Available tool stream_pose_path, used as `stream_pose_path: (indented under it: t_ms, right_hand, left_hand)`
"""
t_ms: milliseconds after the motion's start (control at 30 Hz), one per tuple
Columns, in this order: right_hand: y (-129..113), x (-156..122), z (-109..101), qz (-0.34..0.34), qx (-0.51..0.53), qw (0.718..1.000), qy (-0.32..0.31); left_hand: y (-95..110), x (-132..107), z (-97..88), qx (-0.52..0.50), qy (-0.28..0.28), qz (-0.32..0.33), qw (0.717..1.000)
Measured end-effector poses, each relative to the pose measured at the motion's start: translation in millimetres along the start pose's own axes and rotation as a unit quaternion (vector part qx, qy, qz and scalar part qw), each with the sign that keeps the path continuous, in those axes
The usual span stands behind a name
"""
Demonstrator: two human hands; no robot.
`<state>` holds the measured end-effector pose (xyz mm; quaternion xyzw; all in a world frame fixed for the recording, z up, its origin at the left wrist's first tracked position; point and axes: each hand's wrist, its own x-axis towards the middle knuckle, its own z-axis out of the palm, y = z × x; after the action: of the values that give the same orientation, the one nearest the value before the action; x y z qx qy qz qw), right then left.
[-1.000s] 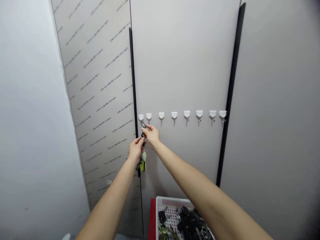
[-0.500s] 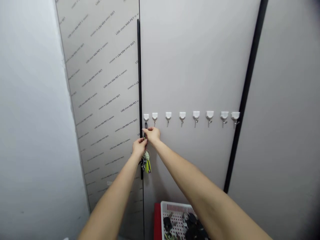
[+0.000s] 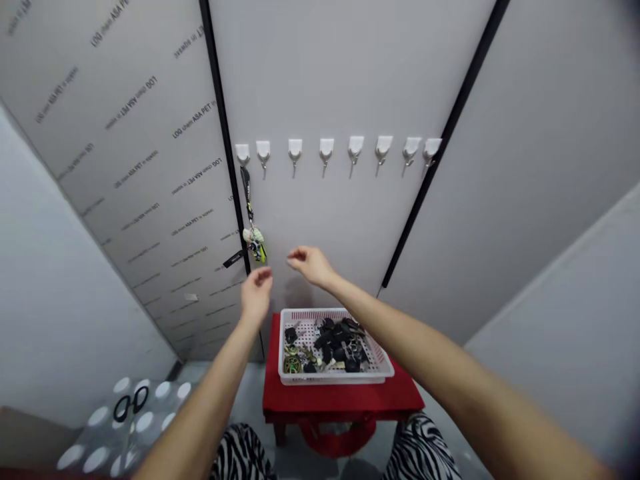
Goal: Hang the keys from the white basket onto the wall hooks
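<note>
Nearest the camera, the knees of the person's zebra-print trousers [image 3: 420,447] frame the lower edge of the view, with a red stool [image 3: 320,398] standing between them. Both hands are raised above it. The left hand [image 3: 257,298] and the right hand [image 3: 313,265] are open, with the fingers loosely curled, and neither grips anything. The left hand is the closer of the two to the hanging keychain but does not touch it, and the right hand hovers above the far edge of the basket. A white plastic basket [image 3: 305,313] sits on the stool, and its raised rim contains a loose pile of keys and key fobs [image 3: 335,343]. The stool raises this pile to a height below the hooks and within reach of both hands. Beyond the hands, a keychain [image 3: 254,243] with a black strap and a charm hangs freely from the leftmost of eight white adhesive hooks [image 3: 325,150], so its own weight keeps it seated in the hook. The hooks are mounted in one horizontal row on a grey wall panel [image 3: 320,80], which keeps each hanging point separate. The remaining hooks carry nothing visible.
</note>
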<state>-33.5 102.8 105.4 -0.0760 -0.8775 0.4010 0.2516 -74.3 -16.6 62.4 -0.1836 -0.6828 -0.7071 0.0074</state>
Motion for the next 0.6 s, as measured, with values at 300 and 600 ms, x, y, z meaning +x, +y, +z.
stream_pose_path:
  t_ms: [300, 600]
  right_hand:
    - [79, -118, -21, 0.002, -0.29, 0.937, -0.193]
    - [91, -133, -35, 0.036, -0.316, 0.925, -0.21]
  left_hand:
    - [-53, -85, 34.7, 0.294, -0.281, 0.066, 0.911]
    - [-60, -89, 50.0, 0.301, -0.241, -0.007, 0.923]
